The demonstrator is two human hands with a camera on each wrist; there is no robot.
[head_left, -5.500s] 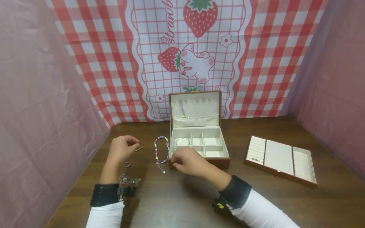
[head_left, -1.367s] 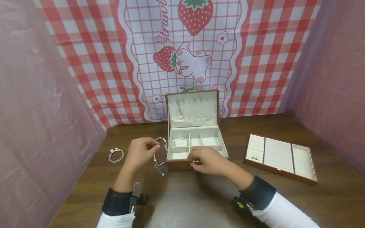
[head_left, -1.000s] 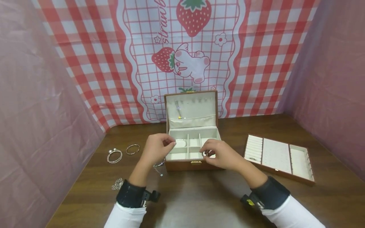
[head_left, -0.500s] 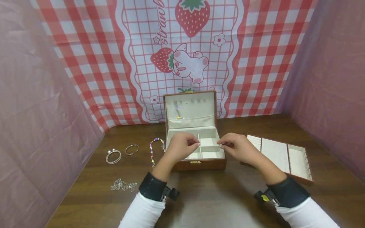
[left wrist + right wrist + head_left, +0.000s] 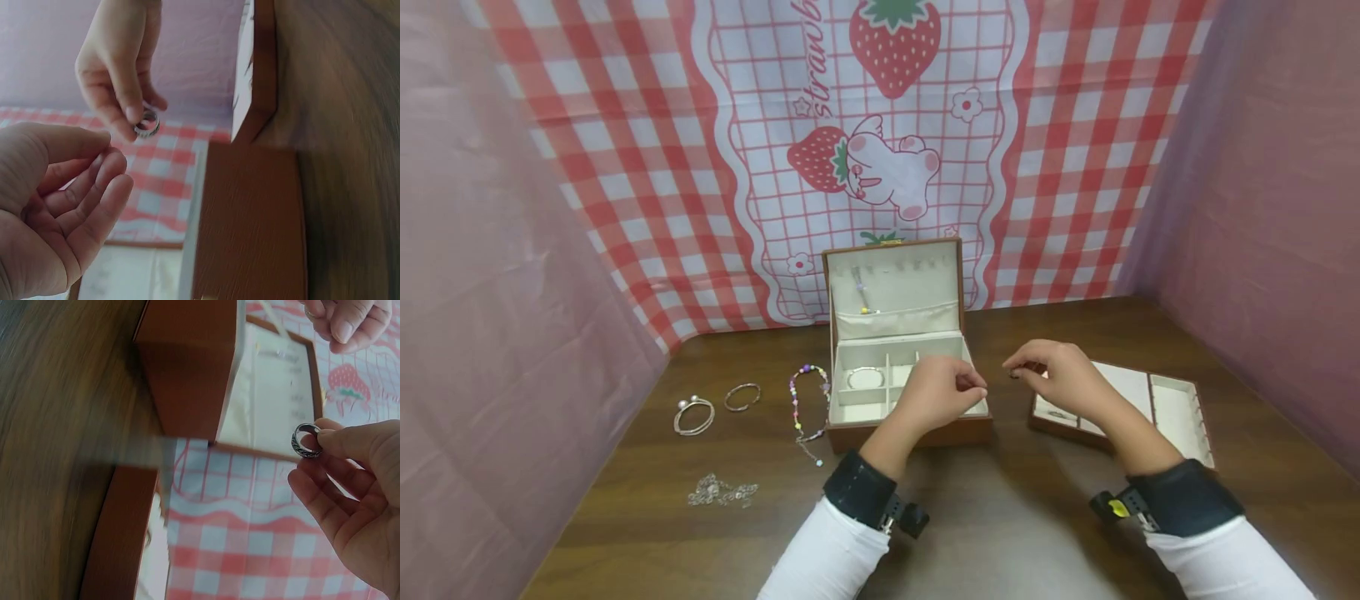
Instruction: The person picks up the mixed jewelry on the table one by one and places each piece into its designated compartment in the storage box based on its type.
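Observation:
In the right wrist view my right hand (image 5: 362, 469) pinches a silver patterned finger ring (image 5: 306, 440) between thumb and fingertip. In the head view that hand is above the left end of a brown tray (image 5: 1093, 442) with cream lining. My left hand (image 5: 936, 387) is over the right front of an open brown jewelry box (image 5: 910, 435). Its fingers are loosely bent in the left wrist view, thumb against forefinger, with nothing visible between them. A silver bracelet (image 5: 865, 367) lies in the box's back left compartment. Another ring (image 5: 1057, 413) sits in the tray's ring slots.
Left of the box lie a beaded necklace (image 5: 794, 400), a thin bangle (image 5: 742, 407), a bangle with pearls (image 5: 694, 432) and a tangled silver chain (image 5: 722, 492). A beaded strand (image 5: 861, 292) hangs inside the raised lid. A checked cloth (image 5: 700, 250) hangs behind the table.
The left hand let go of the thin bangle, which now lies on the table. Both hands moved right, the right carrying the ring from the box front toward the tray.

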